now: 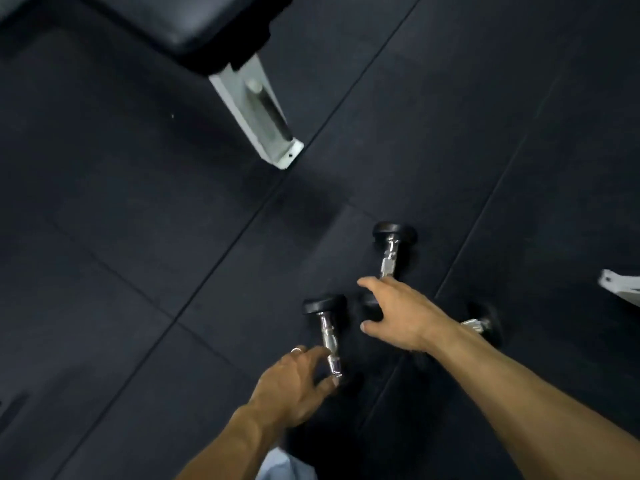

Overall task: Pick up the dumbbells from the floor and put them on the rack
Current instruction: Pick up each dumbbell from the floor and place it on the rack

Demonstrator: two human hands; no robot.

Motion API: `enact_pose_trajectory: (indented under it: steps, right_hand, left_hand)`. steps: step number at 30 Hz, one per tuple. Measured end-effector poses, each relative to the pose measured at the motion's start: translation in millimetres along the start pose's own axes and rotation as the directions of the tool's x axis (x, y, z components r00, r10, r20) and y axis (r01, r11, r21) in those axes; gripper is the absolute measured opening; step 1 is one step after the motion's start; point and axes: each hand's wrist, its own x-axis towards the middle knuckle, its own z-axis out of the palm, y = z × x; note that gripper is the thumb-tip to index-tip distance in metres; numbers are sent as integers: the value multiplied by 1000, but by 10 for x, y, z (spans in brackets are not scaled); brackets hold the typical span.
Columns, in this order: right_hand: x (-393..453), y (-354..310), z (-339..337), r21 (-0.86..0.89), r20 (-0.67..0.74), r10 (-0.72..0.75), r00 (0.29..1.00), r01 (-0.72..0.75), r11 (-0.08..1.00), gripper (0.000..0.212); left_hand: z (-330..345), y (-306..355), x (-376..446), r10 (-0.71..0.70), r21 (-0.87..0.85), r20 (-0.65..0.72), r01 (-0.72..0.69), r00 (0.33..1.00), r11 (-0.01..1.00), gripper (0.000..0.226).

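Three small dumbbells with black heads and chrome handles lie on the black rubber floor. My left hand [294, 379] reaches to the nearest dumbbell [328, 336]; its fingers and thumb lie on either side of the near end of the handle and do not wrap it. My right hand [394, 313] hovers with spread fingers over the near end of the second dumbbell [388, 259], hiding that head. The third dumbbell [483, 323] lies to the right, partly behind my right forearm. No rack is in view.
A black padded bench [194, 26] on a white metal foot [258, 123] stands at the upper left. Another white metal part [620, 284] shows at the right edge. Seams run across the floor mats [138, 202].
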Motion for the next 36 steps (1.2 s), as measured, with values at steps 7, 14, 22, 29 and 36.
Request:
enact_pose_trajectory:
  steps: [7, 14, 22, 29, 36]
  right_hand:
    - [1122, 151, 797, 68, -2, 4, 1000, -4, 998, 79]
    - [1582, 331, 1308, 109, -36, -15, 999, 19, 994, 73]
    - [1563, 395, 1334, 179, -147, -82, 986, 108, 978, 44]
    - [1042, 167, 895, 230, -234, -66, 970, 122, 966, 41]
    - [47, -282, -436, 210, -322, -36, 946, 108, 972, 33]
  left_hand:
    - [925, -657, 872, -95, -245, -41, 82, 995, 966, 59]
    - [1475, -755, 1338, -106, -520, -45, 68, 993, 852, 88]
    - [1490, -762, 1350, -128, -691, -56, 54, 990, 721, 87]
    - [933, -578, 911, -67, -627, -53, 19, 996, 779, 90]
    - [-227, 283, 94, 77, -563, -113, -128, 991, 817, 84]
